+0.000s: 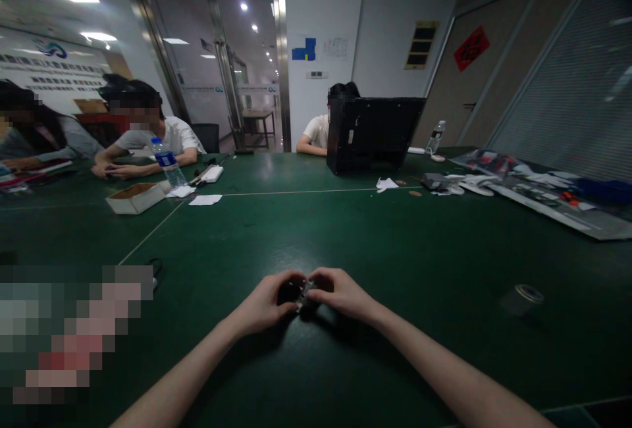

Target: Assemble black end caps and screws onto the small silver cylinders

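Observation:
Just above the green tabletop (pixel 237 237), both my hands meet around a small grey, metallic-looking part (pixel 305 290). Its exact kind is too small and dark to make out. My left hand (pixel 266 299) grips it from the left, fingers curled over the top and thumb below. From the other side, my right hand (pixel 340 291) pinches it between thumb and bent fingers. The fingers hide much of the part, and a shadow falls on the table beneath it.
A roll of tape (pixel 524 299) sits at the right. Farther back are an open box (pixel 135 197), a water bottle (pixel 166 161), a black case (pixel 378 135) and a cluttered board (pixel 548 207). Several people sit around the table; a blurred-out person's arm is at the left.

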{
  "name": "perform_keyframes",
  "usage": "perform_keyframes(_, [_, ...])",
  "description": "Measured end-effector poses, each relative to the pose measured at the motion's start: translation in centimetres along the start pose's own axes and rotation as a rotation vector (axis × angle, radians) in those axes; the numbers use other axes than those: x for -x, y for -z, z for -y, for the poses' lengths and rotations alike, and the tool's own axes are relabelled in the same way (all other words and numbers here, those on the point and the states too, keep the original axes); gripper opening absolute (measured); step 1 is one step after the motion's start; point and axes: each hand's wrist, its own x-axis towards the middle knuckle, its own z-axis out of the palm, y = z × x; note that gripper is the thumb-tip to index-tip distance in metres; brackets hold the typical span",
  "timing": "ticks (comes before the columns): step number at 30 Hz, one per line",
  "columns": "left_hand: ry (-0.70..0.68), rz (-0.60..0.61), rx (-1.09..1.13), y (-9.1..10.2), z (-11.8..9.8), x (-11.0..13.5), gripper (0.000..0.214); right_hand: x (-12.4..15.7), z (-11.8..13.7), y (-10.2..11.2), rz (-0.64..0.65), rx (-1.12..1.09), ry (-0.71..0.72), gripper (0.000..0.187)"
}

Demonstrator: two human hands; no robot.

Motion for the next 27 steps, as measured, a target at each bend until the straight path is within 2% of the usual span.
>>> perform_keyframes(4, [0.0,-0.01,0.051,0.1,-0.3,0.0,0.039,-0.3,-0.7,0.0,0.014,-0.422,-0.165,0.039])
perform_keyframes(9, [-0.041,-0.074,0.042,0.0,-0.6,-0.2,0.028,-0.2,-0.6,-0.1,0.063,-0.685,-0.21,0.037])
perform_keyframes(17, [-0.068,-0.136,-0.006,-0.2,-0.5,-0.2,0.022,0.0,0.4,-0.4,0.101,-0.782,-0.279,0.034])
perform_keyframes(27, [-0.089,-0.122,0.039,-0.1,-1.0,-0.1,0.025,0.2,0.5,-0.4,0.115,-0.784,-0.225,0.035])
